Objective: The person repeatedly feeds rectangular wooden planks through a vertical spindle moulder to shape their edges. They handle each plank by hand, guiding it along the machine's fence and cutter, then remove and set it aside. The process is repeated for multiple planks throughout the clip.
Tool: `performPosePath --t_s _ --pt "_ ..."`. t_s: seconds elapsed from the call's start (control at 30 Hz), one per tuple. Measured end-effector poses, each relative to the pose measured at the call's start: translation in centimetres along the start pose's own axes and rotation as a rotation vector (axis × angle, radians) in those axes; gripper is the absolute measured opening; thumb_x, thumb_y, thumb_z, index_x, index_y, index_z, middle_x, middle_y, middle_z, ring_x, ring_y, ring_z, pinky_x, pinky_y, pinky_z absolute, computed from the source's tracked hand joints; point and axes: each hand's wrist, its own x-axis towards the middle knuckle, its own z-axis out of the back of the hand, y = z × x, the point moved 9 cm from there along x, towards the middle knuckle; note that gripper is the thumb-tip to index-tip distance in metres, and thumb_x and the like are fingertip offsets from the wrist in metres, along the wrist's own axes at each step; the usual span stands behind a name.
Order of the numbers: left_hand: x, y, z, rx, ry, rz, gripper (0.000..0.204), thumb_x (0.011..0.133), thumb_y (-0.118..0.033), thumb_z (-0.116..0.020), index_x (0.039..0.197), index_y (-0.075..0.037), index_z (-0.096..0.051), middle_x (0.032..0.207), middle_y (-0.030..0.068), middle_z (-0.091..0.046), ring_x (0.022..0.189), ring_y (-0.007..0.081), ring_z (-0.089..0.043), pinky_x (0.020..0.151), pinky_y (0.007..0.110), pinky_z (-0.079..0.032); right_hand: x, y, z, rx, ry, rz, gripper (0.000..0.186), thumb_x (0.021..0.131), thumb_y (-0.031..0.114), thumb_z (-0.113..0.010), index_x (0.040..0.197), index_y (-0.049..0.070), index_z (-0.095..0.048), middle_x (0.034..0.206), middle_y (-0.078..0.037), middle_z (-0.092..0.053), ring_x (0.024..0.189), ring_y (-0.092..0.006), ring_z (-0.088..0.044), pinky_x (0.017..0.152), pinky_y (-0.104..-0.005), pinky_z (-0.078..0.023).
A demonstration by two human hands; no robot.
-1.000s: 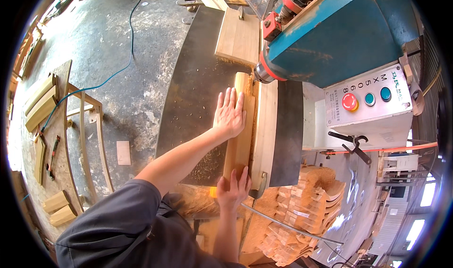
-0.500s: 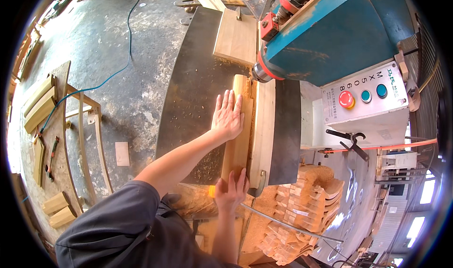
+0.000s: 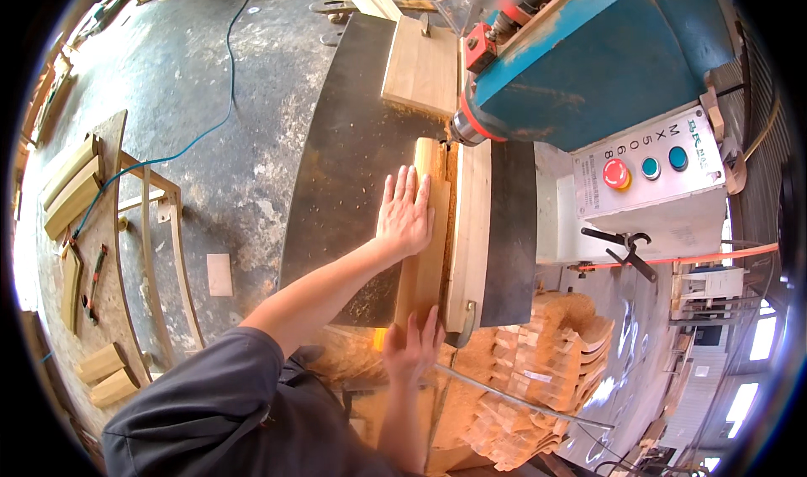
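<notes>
A long wooden workpiece (image 3: 425, 263) with a rounded face lies on the dark machine table (image 3: 336, 174), alongside a pale wooden fence (image 3: 471, 242). My left hand (image 3: 405, 221) rests flat on top of it, fingers stretched toward the spindle. At the near end of the workpiece is my right hand (image 3: 410, 347), its fingers extended against the wood and its palm slightly blurred. Beyond the far end, the router spindle head (image 3: 466, 128) with its red ring hangs above the table. The cutter itself is hard to make out. Sawdust lies along the fence.
A blue machine body (image 3: 588, 65) and its control box (image 3: 647, 170) stand at the right. A wide board (image 3: 420, 69) is clamped at the far side. Curved wooden parts (image 3: 538, 376) are stacked at the near right. A workbench (image 3: 109, 250) with wood pieces stands left; a blue hose (image 3: 231, 65) crosses the floor.
The workpiece and my left hand have shifted very slightly toward me. My right hand stays at the near end, its fingers a little changed in angle.
</notes>
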Motion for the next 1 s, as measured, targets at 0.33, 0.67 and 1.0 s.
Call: performPosePath --t_s 0.33,0.67,1.0 --pt "5.5 2.3 -0.1 0.012 -0.044 0.066 0.069 0.104 -0.034 -0.047 0.164 0.0 -0.036 0.169 0.0314 -0.031 0.162 0.0443 -0.021 0.132 0.059 -0.009 5.3 -0.8 -2.8 0.035 -0.007 0.005 0.042 0.079 0.021 -0.079 0.117 0.002 -0.078 0.151 -0.023 -0.06 0.116 -0.0473 -0.063 0.094 -0.0524 -0.059" --pt "7.6 2.3 -0.8 0.031 -0.036 0.066 0.07 0.105 -0.036 -0.046 0.164 -0.001 -0.035 0.17 0.0297 -0.03 0.163 0.0422 -0.02 0.133 0.057 -0.007 6.7 -0.4 -3.7 -0.049 -0.026 -0.01 0.038 0.087 0.022 -0.075 0.118 0.001 -0.078 0.149 -0.025 -0.061 0.126 -0.0479 -0.061 0.102 -0.0537 -0.056" --pt "7.7 2.4 -0.9 0.035 -0.073 0.056 0.069 0.104 -0.035 -0.045 0.164 -0.001 -0.035 0.17 0.0298 -0.031 0.163 0.0435 -0.021 0.132 0.059 -0.007 6.6 0.3 -3.8 -0.1 -0.065 -0.003 0.031 0.098 0.022 -0.069 0.117 -0.002 -0.076 0.141 -0.026 -0.065 0.13 -0.0483 -0.058 0.107 -0.0539 -0.054"
